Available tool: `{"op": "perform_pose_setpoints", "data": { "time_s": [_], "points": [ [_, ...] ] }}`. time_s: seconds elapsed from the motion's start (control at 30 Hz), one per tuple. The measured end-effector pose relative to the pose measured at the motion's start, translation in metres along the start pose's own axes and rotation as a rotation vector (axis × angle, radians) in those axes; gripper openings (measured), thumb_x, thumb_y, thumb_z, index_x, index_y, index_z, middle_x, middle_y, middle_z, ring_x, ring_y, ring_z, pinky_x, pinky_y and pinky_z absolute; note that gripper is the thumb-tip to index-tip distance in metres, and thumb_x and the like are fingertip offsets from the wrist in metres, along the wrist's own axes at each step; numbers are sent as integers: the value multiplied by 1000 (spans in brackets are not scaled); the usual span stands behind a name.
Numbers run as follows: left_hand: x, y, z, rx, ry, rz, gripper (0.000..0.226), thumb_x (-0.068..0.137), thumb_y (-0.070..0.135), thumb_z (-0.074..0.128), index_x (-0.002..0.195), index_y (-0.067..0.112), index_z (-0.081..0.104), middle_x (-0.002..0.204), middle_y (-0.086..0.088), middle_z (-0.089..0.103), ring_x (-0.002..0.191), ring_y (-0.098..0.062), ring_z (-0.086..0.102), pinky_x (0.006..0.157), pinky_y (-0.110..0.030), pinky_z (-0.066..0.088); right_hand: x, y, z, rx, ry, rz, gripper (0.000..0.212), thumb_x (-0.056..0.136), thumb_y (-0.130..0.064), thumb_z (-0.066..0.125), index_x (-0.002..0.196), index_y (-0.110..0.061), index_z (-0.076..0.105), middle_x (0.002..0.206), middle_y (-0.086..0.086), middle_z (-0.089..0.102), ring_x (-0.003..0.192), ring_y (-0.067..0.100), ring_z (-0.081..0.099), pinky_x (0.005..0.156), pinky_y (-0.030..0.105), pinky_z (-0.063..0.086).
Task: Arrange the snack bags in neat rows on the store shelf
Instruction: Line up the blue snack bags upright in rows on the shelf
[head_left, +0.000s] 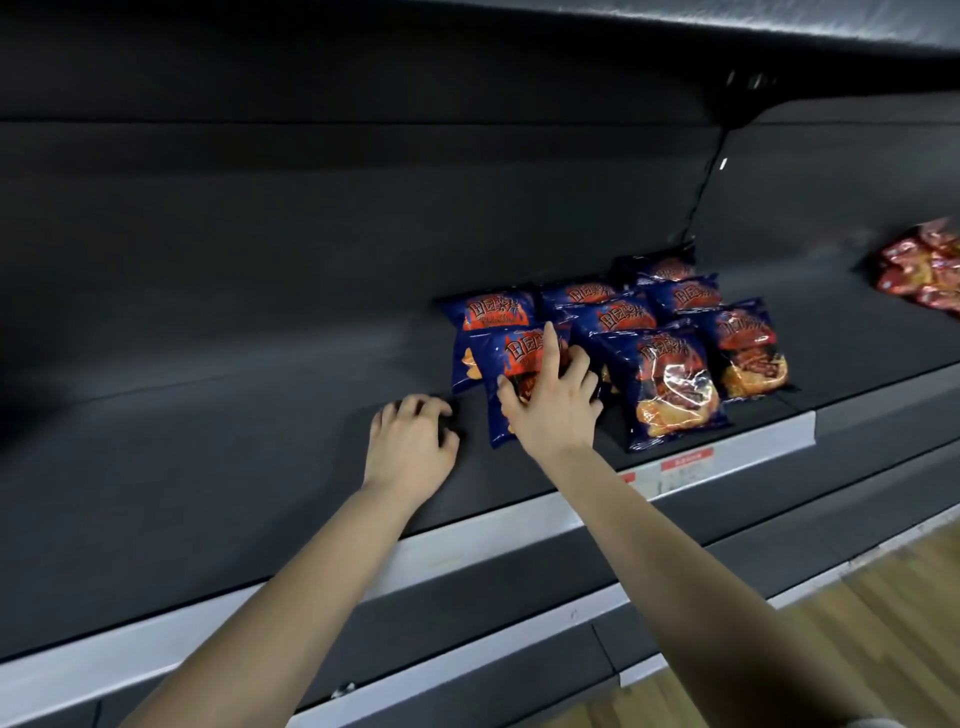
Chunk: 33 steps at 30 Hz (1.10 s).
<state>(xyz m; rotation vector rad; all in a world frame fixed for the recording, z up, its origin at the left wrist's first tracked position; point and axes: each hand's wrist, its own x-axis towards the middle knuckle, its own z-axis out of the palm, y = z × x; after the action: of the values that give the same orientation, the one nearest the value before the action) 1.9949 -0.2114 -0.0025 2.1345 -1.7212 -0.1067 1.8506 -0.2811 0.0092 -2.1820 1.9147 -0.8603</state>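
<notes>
Several dark blue snack bags with red and orange print stand in rows on a dark shelf (234, 441). The front left bag (506, 358) leans in front of another blue bag (491, 312). My right hand (553, 400) lies on the front left bag with fingers spread, thumb at its left side. My left hand (410, 441) rests on the bare shelf just left of that bag, fingers loosely curled and holding nothing. A middle-row front bag (670, 384) and a right-row front bag (748, 348) stand near the shelf's edge.
A white price rail (727, 462) with red labels runs along the shelf's front edge. Red snack bags (924, 270) sit on the neighbouring shelf section at far right. A lower shelf lip and wooden floor (857, 623) show below. The shelf's left stretch holds no bags.
</notes>
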Motion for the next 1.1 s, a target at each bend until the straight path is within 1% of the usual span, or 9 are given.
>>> {"op": "perform_pose_setpoints", "data": {
  "time_s": [0.13, 0.2, 0.27, 0.5, 0.7, 0.8, 0.87, 0.97, 1.1],
  "points": [
    [0, 0, -2, -32, 1, -24, 34, 88, 24, 48, 122, 23, 55, 132, -1, 51, 120, -28, 44, 107, -35, 27, 6, -8, 8, -51, -21, -53, 76, 92, -55, 40, 150, -32, -3, 158, 9, -5, 141, 41, 6, 103, 64, 27],
    [0, 0, -2, -38, 10, -23, 34, 88, 24, 48, 122, 23, 55, 132, -1, 51, 119, -28, 44, 107, -35, 27, 7, -9, 12, -94, -42, -89, 74, 92, -55, 37, 150, -34, -4, 158, 6, -11, 143, 41, -3, 105, 67, 22],
    [-1, 0, -2, -33, 20, -21, 35, 88, 24, 48, 122, 23, 55, 132, 0, 50, 119, -28, 44, 107, -35, 27, 8, -8, 15, -106, -54, -108, 75, 92, -57, 37, 150, -34, -3, 159, 5, -13, 143, 40, -6, 106, 67, 21],
    [0, 2, -2, -34, 4, -28, 36, 89, 26, 48, 124, 23, 53, 133, -1, 48, 120, -29, 42, 108, -36, 25, 10, -5, 17, -91, -70, -104, 85, 85, -64, 44, 150, -38, -4, 159, 3, -12, 144, 39, -6, 110, 63, 15],
    [-1, 4, -4, -42, -7, -22, 35, 89, 26, 48, 123, 22, 53, 133, -3, 48, 120, -32, 42, 107, -38, 25, 10, -2, 20, -81, -77, -126, 87, 83, -60, 49, 150, -37, -2, 159, 5, -10, 144, 38, -8, 111, 62, 11],
    [-1, 4, -3, -45, -16, -21, 35, 89, 26, 48, 123, 21, 53, 133, -5, 48, 121, -32, 41, 107, -39, 25, 10, -2, 20, -89, -84, -133, 88, 83, -60, 49, 150, -37, -3, 159, 5, -11, 144, 38, -8, 112, 62, 12],
    [-2, 4, -3, -47, -21, -15, 35, 89, 26, 48, 124, 21, 53, 134, -5, 48, 122, -32, 40, 108, -39, 24, 10, -2, 20, -107, -92, -136, 89, 83, -61, 49, 150, -36, -5, 159, 5, -12, 144, 40, -5, 111, 62, 15],
    [-2, 4, -3, -45, -30, -10, 36, 89, 26, 48, 124, 21, 52, 134, -5, 47, 123, -32, 40, 110, -41, 25, 10, -2, 21, -135, -114, -121, 91, 81, -64, 50, 149, -36, -5, 159, 5, -13, 141, 45, 6, 108, 62, 22],
    [-1, 6, -3, -49, -32, -16, 35, 89, 26, 48, 124, 21, 53, 134, -5, 47, 122, -33, 40, 110, -41, 25, 12, -2, 22, -151, -109, -122, 92, 80, -66, 49, 149, -36, -4, 159, 5, -11, 137, 47, 16, 105, 61, 26]
  ]
}}
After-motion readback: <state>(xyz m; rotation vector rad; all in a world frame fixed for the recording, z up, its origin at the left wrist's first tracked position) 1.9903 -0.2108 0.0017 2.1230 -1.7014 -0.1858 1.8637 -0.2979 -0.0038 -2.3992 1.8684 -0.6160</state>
